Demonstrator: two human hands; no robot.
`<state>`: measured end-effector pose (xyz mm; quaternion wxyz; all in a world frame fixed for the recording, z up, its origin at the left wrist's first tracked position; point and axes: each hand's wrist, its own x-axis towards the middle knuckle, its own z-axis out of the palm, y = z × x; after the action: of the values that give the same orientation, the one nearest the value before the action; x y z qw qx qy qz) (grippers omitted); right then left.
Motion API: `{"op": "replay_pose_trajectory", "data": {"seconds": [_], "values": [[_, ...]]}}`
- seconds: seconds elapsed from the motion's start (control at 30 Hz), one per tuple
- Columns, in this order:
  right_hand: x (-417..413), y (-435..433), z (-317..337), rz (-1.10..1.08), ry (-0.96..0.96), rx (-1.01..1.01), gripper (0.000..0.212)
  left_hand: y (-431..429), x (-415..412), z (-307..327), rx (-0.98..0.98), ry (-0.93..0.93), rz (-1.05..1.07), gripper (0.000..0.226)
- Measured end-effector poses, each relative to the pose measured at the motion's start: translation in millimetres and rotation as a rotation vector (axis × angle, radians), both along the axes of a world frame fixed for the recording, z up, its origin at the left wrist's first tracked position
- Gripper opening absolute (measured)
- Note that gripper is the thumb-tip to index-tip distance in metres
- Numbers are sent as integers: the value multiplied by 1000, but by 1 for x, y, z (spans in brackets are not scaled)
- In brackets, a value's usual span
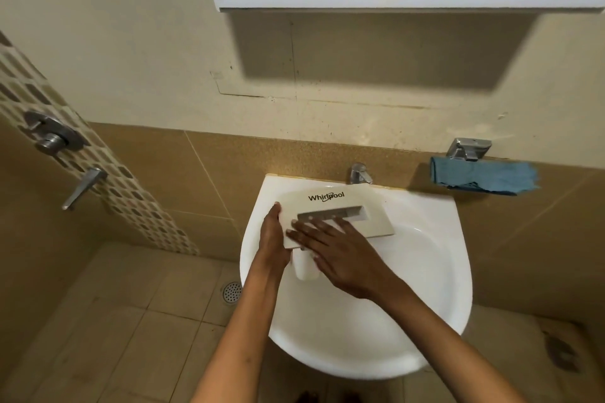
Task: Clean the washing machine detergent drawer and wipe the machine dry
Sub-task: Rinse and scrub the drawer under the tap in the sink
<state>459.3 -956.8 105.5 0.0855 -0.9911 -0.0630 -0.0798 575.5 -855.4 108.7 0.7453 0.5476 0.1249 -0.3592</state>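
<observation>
— Right hand (340, 255) lies flat on the front panel of the detergent drawer (376, 222), fingers straight and spread, pressing rather than gripping. Left hand (273, 235) clasps the panel's left end. Its fingers underneath are hidden, so I can't say how firm that hold is.

— Where does the drawer sit?

— Over the left part of the sink (458, 239), panel facing up, with its white body hanging into the basin below the right palm. Whether it rests on the rim I can't tell.

— What worries you?

— Only one hand really holds it. If the plastic is wet or soapy, a push from the flat palm could slide it out of the left hand's clasp and knock it against the basin. A tip to the left would send it over the rim onto the tiled floor (131, 321).

— And further back?

— The tap (359, 173) stands just beyond the panel's far edge, so lifting the drawer carelessly could strike it. Water run onto the flat panel would likely splash outward. The blue cloth (484, 177) hangs on the wall at far right, well apart, so reaching for it means letting go with one hand.
</observation>
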Motion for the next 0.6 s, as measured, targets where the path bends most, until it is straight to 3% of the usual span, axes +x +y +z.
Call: {"op": "replay_pose_trajectory", "data": {"seconds": [0.17, 0.23, 0.33, 0.43, 0.5, 0.6], "values": [[-8, -58, 6, -320, -3, 35, 65, 0, 8, 3, 51, -51, 85, 38], [-5, -67, 2, -385, -41, 133, 65, -2, 6, 4, 53, -59, 100, 37], [6, -64, -6, -513, -176, 775, 41, -1, 5, 0, 61, -56, 138, 38], [23, -70, -24, -896, -365, 1483, 24, 8, 9, -5, 50, -49, 207, 39], [29, -77, -42, -1167, -282, 1957, 20, 14, 11, -4, 45, -55, 242, 30], [35, -75, -68, -1264, -139, 2345, 31, 23, 13, -5, 61, -59, 307, 23]]}}
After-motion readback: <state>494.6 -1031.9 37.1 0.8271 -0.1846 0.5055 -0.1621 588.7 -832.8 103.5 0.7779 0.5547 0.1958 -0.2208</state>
